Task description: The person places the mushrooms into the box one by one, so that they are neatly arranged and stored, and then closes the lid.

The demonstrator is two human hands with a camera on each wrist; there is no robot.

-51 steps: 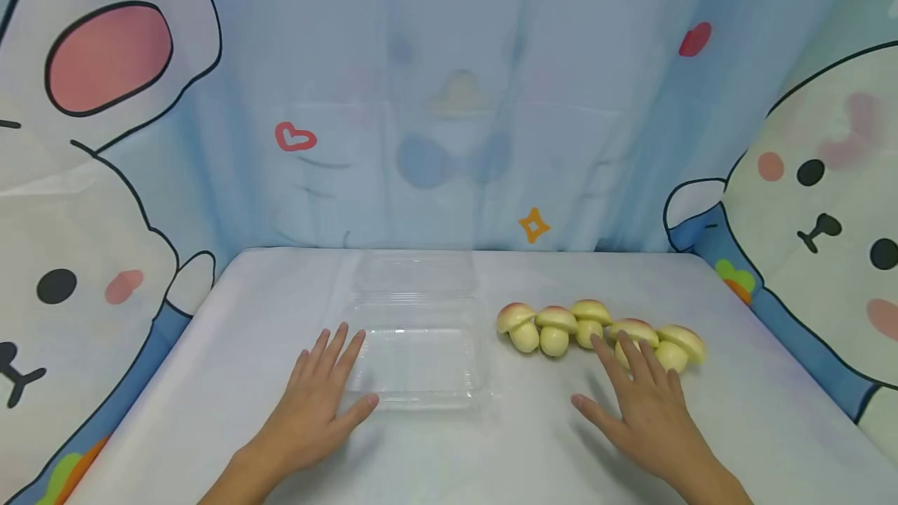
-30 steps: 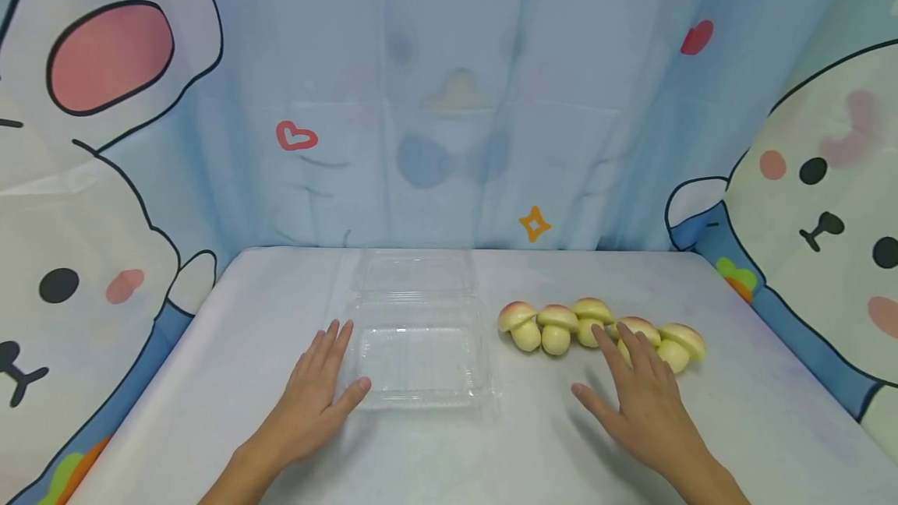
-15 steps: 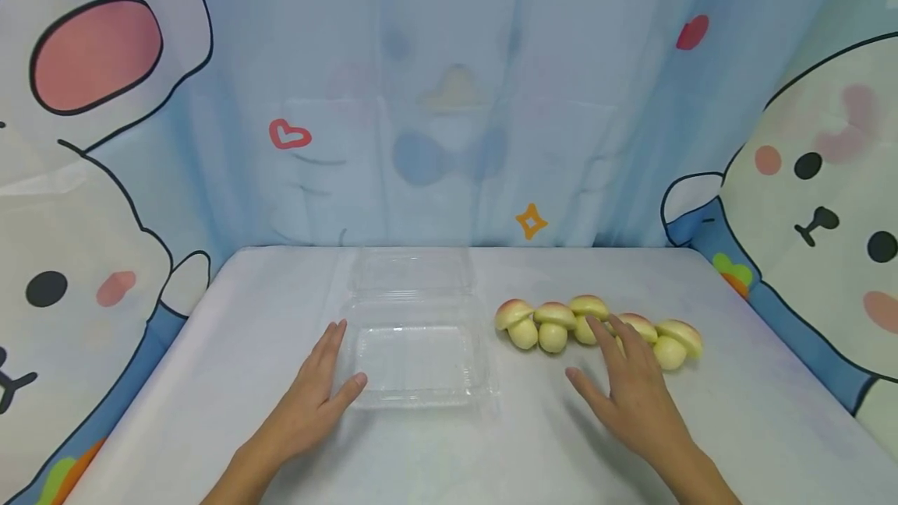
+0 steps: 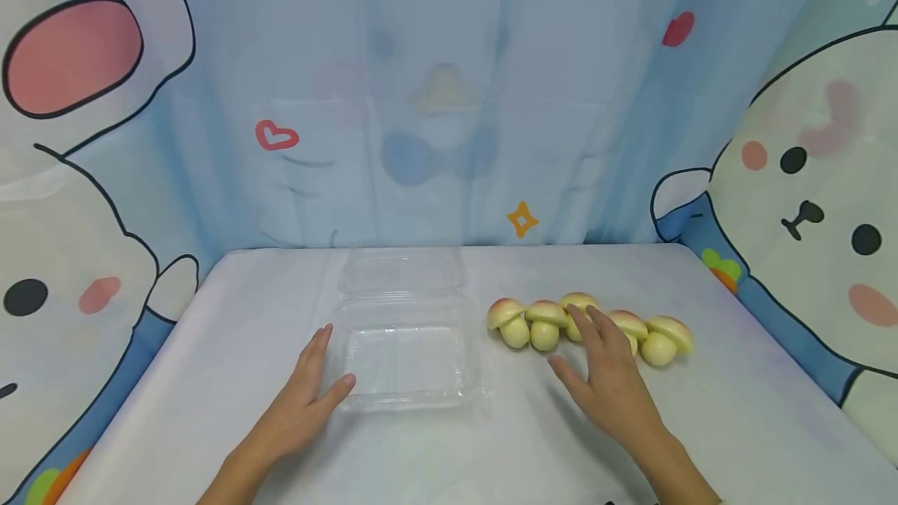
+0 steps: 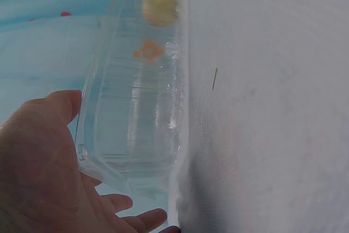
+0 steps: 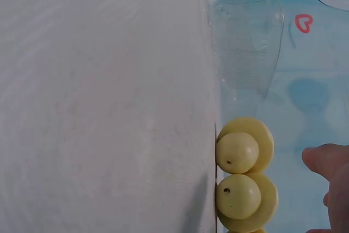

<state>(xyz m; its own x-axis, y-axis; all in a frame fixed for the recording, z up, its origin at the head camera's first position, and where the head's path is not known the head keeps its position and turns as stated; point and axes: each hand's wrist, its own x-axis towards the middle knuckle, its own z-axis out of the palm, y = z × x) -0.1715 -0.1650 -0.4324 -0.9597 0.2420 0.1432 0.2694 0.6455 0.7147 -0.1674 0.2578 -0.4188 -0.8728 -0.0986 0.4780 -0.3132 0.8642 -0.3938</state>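
A clear plastic clamshell box (image 4: 410, 361) lies open on the white table, its lid (image 4: 401, 271) folded back toward the curtain. My left hand (image 4: 298, 404) is at the box's left side, fingers extended and thumb spread near its front left corner; it holds nothing. Right of the box, several yellow toy mushrooms (image 4: 545, 324) with reddish-tinged caps stand in a row. My right hand (image 4: 613, 380) hovers just in front of them, fingers relaxed, covering parts of the middle ones. In the right wrist view, two mushrooms (image 6: 237, 152) show their round stems, with the thumb (image 6: 327, 159) apart from them.
The white tablecloth (image 4: 449, 458) covers the table up to its back edge. Behind it hangs a blue curtain (image 4: 316, 45) printed with cartoon animals, which also runs along both sides.
My right hand has moved left along the mushrooms, its fingers drawing closer together. My left hand has shifted slightly left and turned more sideways. The head view has swung a little to the right.
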